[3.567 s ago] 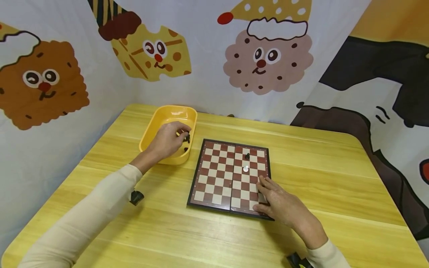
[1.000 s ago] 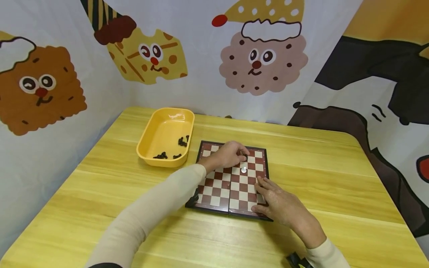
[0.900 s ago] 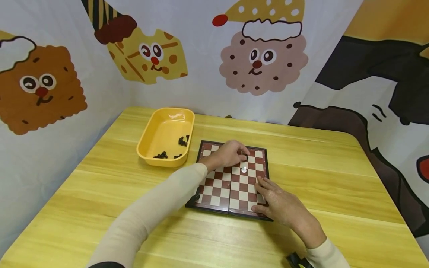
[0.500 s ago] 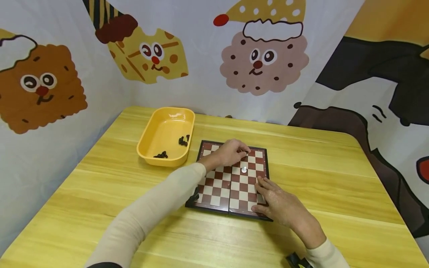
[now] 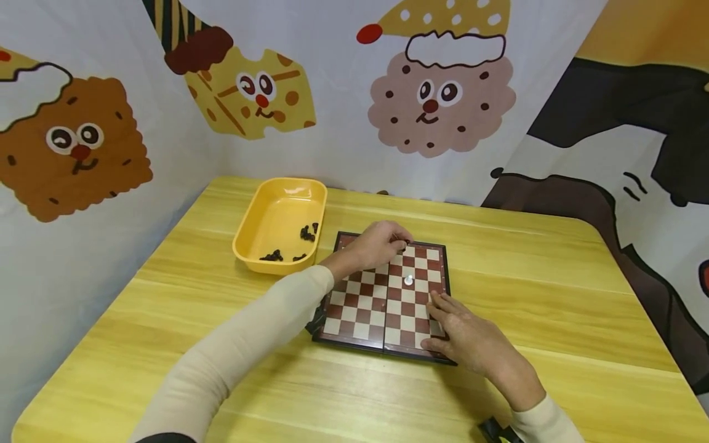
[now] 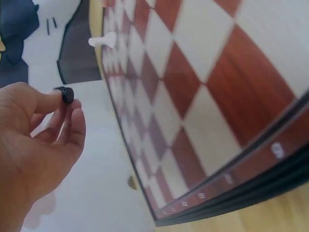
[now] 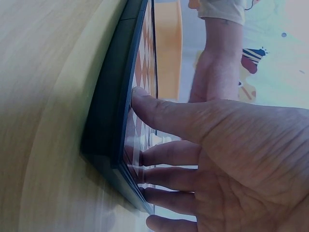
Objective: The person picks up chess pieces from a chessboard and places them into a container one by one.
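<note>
My left hand [image 5: 373,246] is over the back part of the chessboard [image 5: 360,329], pinching a small black chess piece [image 6: 67,94] between thumb and fingertips. In the left wrist view the piece shows its round base and is held up off the squares. A white chess piece, like a pawn [image 5: 408,280], stands on the right half of the board. My right hand [image 5: 471,338] rests at the board's near right edge. Its fingers are extended, with the thumb [image 7: 145,99] and fingertips on the checkered surface.
A yellow tray [image 5: 277,215] stands left of the board, with several black chess pieces [image 5: 307,234] lying in it. The board lies on a wooden table [image 5: 554,295]. A cartoon-printed cloth [image 5: 343,147] hangs behind the table.
My left hand has gone from the tray to the board and now holds a black chess piece, having shifted slightly toward the back edge. My right hand has stayed in place.
</note>
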`<state>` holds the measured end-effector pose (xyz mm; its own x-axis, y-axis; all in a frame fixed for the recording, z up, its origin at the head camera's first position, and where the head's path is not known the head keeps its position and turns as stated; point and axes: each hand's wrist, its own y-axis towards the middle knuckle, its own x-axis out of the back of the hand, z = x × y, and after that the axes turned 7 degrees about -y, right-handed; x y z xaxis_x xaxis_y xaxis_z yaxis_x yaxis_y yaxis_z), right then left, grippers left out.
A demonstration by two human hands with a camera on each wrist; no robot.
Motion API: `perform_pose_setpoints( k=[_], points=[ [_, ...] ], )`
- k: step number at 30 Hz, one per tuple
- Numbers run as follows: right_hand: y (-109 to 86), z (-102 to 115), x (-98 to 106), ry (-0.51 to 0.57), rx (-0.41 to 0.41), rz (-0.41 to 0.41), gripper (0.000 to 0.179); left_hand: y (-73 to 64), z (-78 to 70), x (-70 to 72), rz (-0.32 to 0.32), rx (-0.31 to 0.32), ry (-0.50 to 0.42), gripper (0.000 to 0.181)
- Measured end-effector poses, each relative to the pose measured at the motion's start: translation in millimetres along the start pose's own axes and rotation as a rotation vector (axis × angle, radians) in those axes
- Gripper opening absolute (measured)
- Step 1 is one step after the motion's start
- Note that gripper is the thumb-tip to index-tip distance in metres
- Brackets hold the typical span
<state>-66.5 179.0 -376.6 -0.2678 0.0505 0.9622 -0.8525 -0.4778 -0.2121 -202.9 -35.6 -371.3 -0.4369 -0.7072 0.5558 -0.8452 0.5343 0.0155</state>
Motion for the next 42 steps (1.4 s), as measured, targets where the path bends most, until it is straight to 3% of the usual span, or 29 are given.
perform_pose_setpoints(
  k=[5,10,20,24,30,36,42],
  points=[
    [-0.2,-1,2,-0.012,0.005,-0.004,0.069,-2.5,-14.2,5.0,-0.042,-0.047,0.011,0.027],
    [-0.4,0,1,-0.013,0.0,0.006,0.07,-6.9,-21.6,16.1,-0.06,-0.046,0.06,0.027],
    [-1.1,0,-1,-0.001,0.019,-0.001,0.069,-27.7,-12.0,57.1,-0.124,-0.033,0.015,0.027],
    [-0.8,0,-2,0.009,0.024,0.002,0.068,-38.1,-3.9,66.8,-0.138,-0.032,0.022,0.026],
    [0.8,-1,-1,0.006,0.037,-0.013,0.068,-46.7,6.9,62.6,-0.038,-0.023,0.074,0.027],
    [2.2,-1,1,-0.008,0.046,-0.024,0.068,-48.4,7.6,62.7,-0.016,0.02,0.068,0.026],
    [0.4,-2,0,-0.002,0.038,-0.004,0.069,-48.6,20.9,50.4,0.154,0.065,0.199,0.034]
  ],
)
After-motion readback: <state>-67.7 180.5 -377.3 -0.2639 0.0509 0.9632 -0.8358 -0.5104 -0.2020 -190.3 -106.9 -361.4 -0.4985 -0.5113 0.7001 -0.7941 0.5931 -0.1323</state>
